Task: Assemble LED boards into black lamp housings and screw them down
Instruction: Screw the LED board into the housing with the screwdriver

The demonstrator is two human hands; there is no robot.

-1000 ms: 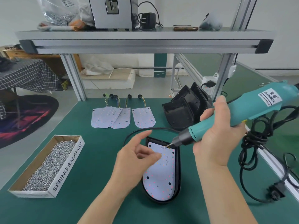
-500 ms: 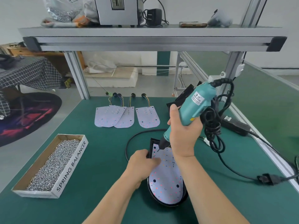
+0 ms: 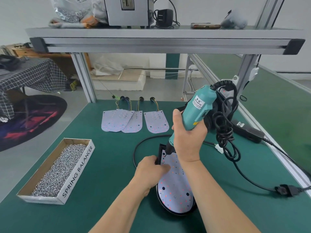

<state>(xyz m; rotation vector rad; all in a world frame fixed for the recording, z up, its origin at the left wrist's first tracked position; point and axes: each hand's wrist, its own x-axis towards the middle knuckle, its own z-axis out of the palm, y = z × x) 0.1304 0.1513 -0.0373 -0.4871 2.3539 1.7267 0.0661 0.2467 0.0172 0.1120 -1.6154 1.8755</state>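
The LED board (image 3: pixel 175 187) lies seated in the black housing (image 3: pixel 178 213), under both hands. The left hand (image 3: pixel 151 169) curls over the housing's edge, probably to stop it shifting. The right hand (image 3: pixel 186 140) wraps the screwdriver (image 3: pixel 196 111), tip down on the board's far corner. The screw box (image 3: pixel 77 172) waits left of the left hand.

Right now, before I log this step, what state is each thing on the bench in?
LED board, seated in the black lamp housing.
black lamp housing, flat on the green mat.
electric screwdriver, near upright, bit on the LED board's far left corner.
left hand, grips the black lamp housing's left edge.
right hand, grips the electric screwdriver.
spare LED boards, flat at the back, some overlapping.
screw box, open, holding screws.
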